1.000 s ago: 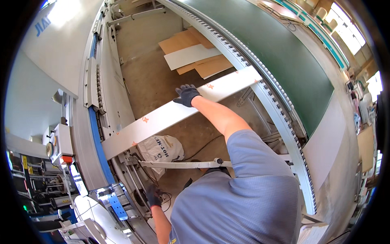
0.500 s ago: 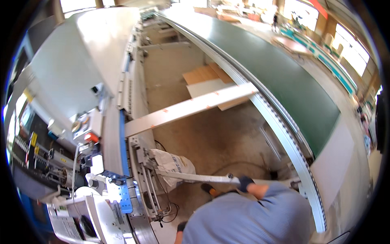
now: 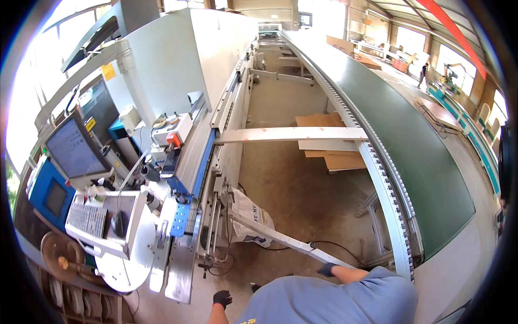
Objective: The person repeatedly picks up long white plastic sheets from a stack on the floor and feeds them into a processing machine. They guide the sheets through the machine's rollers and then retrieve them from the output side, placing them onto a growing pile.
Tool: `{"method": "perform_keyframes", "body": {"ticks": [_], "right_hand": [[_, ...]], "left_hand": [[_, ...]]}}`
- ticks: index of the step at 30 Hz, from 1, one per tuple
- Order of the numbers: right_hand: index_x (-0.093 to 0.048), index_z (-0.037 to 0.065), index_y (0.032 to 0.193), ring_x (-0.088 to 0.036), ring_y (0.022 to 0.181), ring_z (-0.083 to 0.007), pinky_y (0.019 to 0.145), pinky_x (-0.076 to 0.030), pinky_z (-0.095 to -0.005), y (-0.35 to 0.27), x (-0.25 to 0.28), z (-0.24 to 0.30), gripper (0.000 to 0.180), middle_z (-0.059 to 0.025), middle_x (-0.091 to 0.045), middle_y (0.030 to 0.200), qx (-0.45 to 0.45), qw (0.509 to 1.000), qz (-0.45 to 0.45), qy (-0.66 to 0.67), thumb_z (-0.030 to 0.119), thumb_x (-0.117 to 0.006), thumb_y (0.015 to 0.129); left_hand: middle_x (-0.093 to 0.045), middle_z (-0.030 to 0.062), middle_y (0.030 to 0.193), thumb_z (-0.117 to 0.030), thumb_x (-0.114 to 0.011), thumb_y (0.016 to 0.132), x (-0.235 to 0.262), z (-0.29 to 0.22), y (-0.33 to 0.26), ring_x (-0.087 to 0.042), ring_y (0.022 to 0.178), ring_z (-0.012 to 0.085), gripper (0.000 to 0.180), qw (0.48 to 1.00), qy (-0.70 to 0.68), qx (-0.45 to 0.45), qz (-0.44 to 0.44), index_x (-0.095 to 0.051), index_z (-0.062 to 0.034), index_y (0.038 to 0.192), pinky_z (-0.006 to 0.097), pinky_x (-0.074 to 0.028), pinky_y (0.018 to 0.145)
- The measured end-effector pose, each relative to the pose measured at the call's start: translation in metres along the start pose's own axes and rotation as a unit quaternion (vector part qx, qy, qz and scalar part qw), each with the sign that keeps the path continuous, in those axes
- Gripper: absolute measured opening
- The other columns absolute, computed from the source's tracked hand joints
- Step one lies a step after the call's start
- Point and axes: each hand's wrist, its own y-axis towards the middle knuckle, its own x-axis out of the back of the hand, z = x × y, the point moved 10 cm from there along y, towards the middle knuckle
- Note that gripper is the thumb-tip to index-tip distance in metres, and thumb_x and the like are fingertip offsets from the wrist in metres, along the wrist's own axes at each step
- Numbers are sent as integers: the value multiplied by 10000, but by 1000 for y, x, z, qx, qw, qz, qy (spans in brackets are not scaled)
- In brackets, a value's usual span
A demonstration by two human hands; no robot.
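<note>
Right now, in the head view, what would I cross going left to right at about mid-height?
Monitor → keyboard with mouse → blue strip on the machine's edge → white sack on the floor → bare concrete floor → toothed conveyor rail → green belt.

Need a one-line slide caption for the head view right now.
Gloved right hand on a slanted metal bar between machine and green conveyor; gloved left hand hangs free.

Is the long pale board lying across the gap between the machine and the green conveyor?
Yes, the long pale board spans from the machine to the green conveyor.
</note>
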Motion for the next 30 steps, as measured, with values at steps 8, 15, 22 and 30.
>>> {"method": "perform_keyframes", "body": {"ticks": [8,15,22,30], "right_hand": [[-681,139,1017,-649,1029,-307,885,-521,-387,-14,130,164,236,-114,-679,1055,352,854,-270,-274,158,-472,909],[-713,119,1058,-692,873,-287,778,-521,-406,-62,3,108,378,-133,-719,975,206,968,85,-114,372,-466,926],[-724,106,928,-688,809,-283,695,-523,-438,-39,-47,104,349,-162,-712,912,304,865,127,-378,345,-470,906],[-723,98,955,-687,852,-312,728,-521,-452,-54,-70,245,353,-175,-709,959,367,732,80,-569,347,-480,896]], "left_hand": [[-630,163,910,-234,-519,827,-54,107,-92,-591,812,367,252,921,343,-172,-67,-633,-61,970,498,-498,713],[-702,183,858,-350,-654,644,-130,309,-166,-669,765,364,317,831,532,-42,-157,-745,-124,846,493,-514,688],[-698,138,955,-243,-712,711,-135,476,-225,-661,937,337,263,846,410,23,-341,-700,-145,955,462,-534,779],[-699,132,988,-225,-735,668,-152,564,-268,-658,933,334,240,894,217,15,-391,-689,-106,870,447,-524,769]]}}
